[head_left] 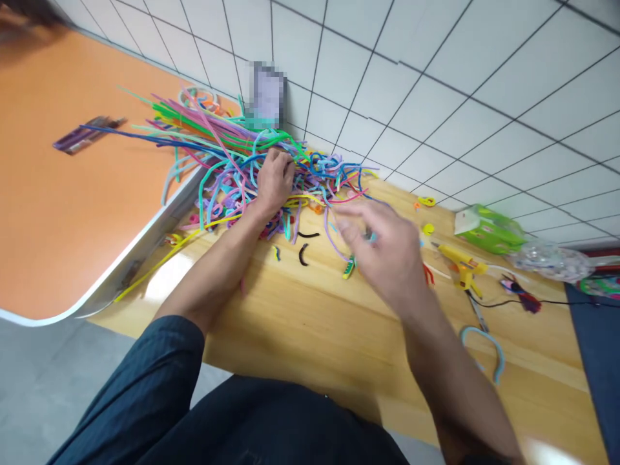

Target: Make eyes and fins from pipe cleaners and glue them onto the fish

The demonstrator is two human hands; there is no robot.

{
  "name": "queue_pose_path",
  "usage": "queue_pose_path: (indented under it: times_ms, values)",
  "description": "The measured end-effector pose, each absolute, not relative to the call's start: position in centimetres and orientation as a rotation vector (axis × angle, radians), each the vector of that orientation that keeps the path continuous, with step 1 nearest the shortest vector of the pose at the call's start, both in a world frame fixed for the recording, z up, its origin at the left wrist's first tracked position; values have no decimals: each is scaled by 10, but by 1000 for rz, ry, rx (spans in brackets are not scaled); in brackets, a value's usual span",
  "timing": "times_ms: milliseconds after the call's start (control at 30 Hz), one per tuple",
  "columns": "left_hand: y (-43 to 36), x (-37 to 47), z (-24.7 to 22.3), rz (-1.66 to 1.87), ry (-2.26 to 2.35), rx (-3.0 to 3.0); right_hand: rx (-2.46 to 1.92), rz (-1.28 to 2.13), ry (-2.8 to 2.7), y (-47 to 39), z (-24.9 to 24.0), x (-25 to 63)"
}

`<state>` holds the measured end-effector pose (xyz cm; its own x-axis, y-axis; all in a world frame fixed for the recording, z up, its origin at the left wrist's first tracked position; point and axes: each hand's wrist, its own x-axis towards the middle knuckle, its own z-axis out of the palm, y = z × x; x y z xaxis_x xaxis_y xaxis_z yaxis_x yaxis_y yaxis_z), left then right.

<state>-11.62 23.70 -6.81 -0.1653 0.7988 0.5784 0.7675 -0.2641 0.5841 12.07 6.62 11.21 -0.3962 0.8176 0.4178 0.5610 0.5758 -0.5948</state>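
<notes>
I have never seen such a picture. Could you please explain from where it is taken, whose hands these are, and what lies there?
No machine is here: the camera sits on a person's head, looking forward and down at that person's own bare hands. The left hand is at a tangled pile of colourful fuzzy stems near the tiled wall; what it grips, if anything, is hidden. The right hand, blurred, is over the wooden table; I cannot tell whether it holds anything. On this table also lie small dark curved pieces, a yellow glue gun and a green packet. An orange tabletop lies to the left.
</notes>
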Motion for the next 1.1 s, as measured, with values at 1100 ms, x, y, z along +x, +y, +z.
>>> queue_pose_path:
  times_ms: [1100]
  values:
    - [220,-117,-37,838,1956,1959,-1904,-221,-2610,253,56,86]
